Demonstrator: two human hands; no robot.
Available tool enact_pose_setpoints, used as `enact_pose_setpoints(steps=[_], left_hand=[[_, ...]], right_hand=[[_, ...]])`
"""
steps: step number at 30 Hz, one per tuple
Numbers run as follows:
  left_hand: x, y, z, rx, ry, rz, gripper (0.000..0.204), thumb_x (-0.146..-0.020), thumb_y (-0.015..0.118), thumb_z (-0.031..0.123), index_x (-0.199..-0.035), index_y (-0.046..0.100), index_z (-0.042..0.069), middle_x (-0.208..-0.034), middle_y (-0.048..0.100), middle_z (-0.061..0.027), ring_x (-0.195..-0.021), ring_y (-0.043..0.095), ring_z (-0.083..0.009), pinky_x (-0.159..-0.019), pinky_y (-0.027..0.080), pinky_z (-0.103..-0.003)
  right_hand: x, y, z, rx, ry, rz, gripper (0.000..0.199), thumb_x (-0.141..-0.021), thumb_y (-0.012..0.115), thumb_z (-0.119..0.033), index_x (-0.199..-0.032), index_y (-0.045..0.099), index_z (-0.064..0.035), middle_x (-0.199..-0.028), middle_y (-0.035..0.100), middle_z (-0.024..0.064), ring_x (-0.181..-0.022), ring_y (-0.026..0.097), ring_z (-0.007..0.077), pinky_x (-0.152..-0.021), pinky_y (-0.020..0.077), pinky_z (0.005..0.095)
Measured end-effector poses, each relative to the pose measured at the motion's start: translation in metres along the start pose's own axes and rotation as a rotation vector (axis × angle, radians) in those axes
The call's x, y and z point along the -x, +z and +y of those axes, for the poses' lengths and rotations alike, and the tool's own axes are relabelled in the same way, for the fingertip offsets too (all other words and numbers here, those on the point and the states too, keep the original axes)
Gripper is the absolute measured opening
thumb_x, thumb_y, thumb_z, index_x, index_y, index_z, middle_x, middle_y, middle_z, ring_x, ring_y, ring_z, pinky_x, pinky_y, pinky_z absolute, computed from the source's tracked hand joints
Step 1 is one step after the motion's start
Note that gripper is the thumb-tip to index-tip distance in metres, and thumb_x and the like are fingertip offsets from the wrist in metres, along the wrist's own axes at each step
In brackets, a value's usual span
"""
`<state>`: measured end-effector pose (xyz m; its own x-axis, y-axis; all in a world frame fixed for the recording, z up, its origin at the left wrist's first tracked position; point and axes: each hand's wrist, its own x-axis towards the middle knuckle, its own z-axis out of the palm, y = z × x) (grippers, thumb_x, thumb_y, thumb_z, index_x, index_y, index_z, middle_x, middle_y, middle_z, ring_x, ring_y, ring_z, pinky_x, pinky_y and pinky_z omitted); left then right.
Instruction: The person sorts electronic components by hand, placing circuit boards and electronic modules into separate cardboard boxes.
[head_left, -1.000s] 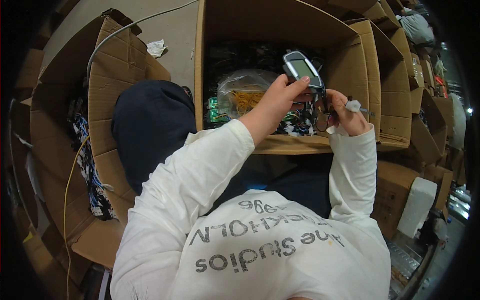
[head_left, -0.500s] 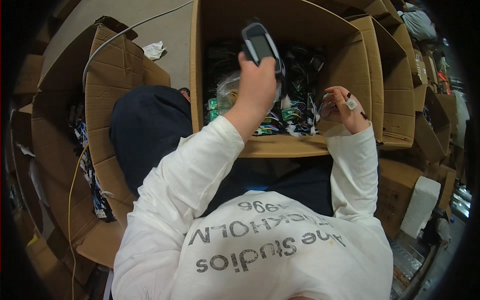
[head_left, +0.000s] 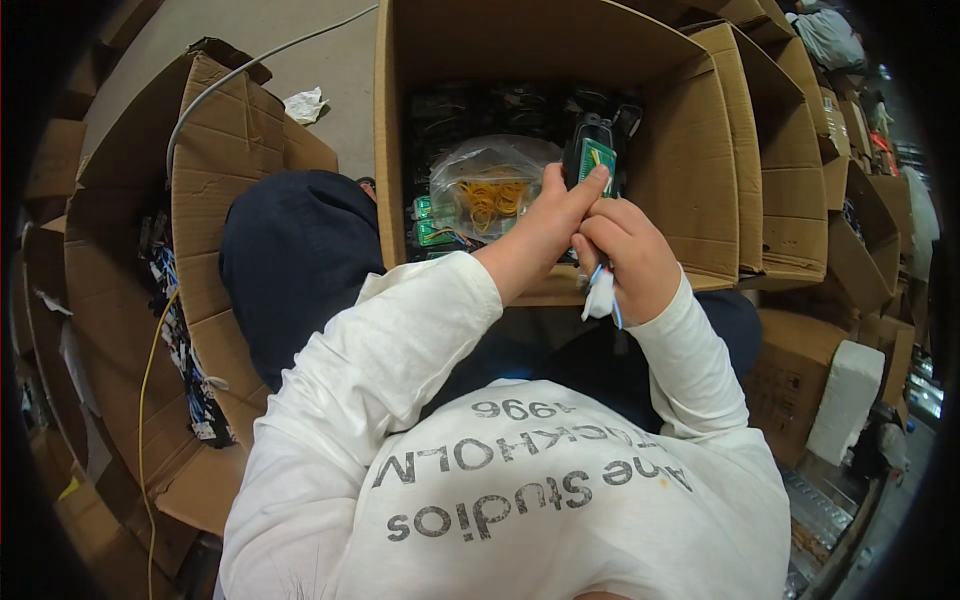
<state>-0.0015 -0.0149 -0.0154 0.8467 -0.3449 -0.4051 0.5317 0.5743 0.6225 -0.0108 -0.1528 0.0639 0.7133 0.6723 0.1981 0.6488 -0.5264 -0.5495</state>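
Head view, seated person w/ both hands raised over an open cardboard box (head_left: 700,190). Left hand (head_left: 545,235) grips a small dark handheld device (head_left: 592,160), thumb stretched up along its green face; device sits upright, just above the box's near wall, over the contents. Right hand (head_left: 628,262) is curled against the left, fingers closed on a small white-and-blue item (head_left: 601,296) that hangs below the fist; what exactly it is can't be told. Inside the box: clear bag of yellow rubber bands (head_left: 488,190) at left-centre, packed dark devices (head_left: 470,110) at the far side. Second box (head_left: 165,300) w/ cables lies at left. Judgement: for clean handling, keep the device steady in the left grip, hands braced together, work close over the box so a dropped part lands inside.
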Motion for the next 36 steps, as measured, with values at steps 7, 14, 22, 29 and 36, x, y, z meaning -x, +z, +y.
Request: enact_pose_setpoints(steps=[7,14,22,29,36], left_hand=[[0.002,0.004,0.005,0.126,0.123,-0.011,0.052,-0.103,0.064,0.036,-0.136,0.035,0.008,-0.117,0.059,-0.0092,-0.103,0.061,-0.0138,-0.087,0.053,-0.032],[-0.003,0.005,0.009,0.059,0.29,-0.039,0.038,-0.104,0.064,0.028,-0.125,0.044,0.003,-0.105,0.067,-0.0083,-0.084,0.066,-0.0122,-0.073,0.056,-0.028],[-0.001,0.009,0.01,-0.047,0.273,-0.07,0.037,-0.102,0.067,0.028,-0.121,0.056,-0.001,-0.1,0.069,-0.0059,-0.083,0.065,-0.0094,-0.071,0.055,-0.026],[-0.004,0.006,0.011,-0.212,0.264,-0.071,0.035,-0.103,0.065,0.028,-0.121,0.057,-0.001,-0.099,0.07,-0.0065,-0.086,0.065,-0.0105,-0.073,0.053,-0.027],[-0.005,0.005,0.026,-0.532,0.142,-0.23,0.038,-0.104,0.065,0.028,-0.126,0.055,-0.001,-0.104,0.069,-0.0048,-0.088,0.063,-0.0073,-0.076,0.054,-0.025]], right_hand=[[0.001,-0.02,-0.002,-0.031,-0.062,-0.044,0.03,-0.079,0.063,0.005,-0.109,0.065,-0.0001,-0.114,0.066,0.0163,-0.104,0.064,0.0342,-0.091,0.0514,0.0398],[0.005,-0.04,0.029,-0.657,0.355,0.457,0.056,-0.092,0.054,0.003,-0.147,0.048,-0.0047,-0.138,0.06,0.0234,-0.099,0.072,0.0228,-0.091,0.058,0.0349],[0.004,-0.007,0.088,-1.061,0.374,0.297,0.134,-0.084,0.084,-0.043,-0.16,-0.025,-0.0232,-0.153,0.041,0.026,-0.115,0.062,0.0217,-0.096,0.0529,0.0313],[0.002,0.008,0.084,-1.186,0.396,0.332,0.136,-0.085,0.086,-0.03,-0.159,-0.028,-0.0199,-0.159,0.031,0.0211,-0.13,0.051,0.0243,-0.105,0.046,0.0335],[0.004,-0.035,0.087,-0.93,0.345,0.421,0.138,-0.084,0.086,-0.017,-0.158,-0.03,-0.0235,-0.147,0.047,0.0213,-0.119,0.06,0.0258,-0.1,0.0515,0.0355]])
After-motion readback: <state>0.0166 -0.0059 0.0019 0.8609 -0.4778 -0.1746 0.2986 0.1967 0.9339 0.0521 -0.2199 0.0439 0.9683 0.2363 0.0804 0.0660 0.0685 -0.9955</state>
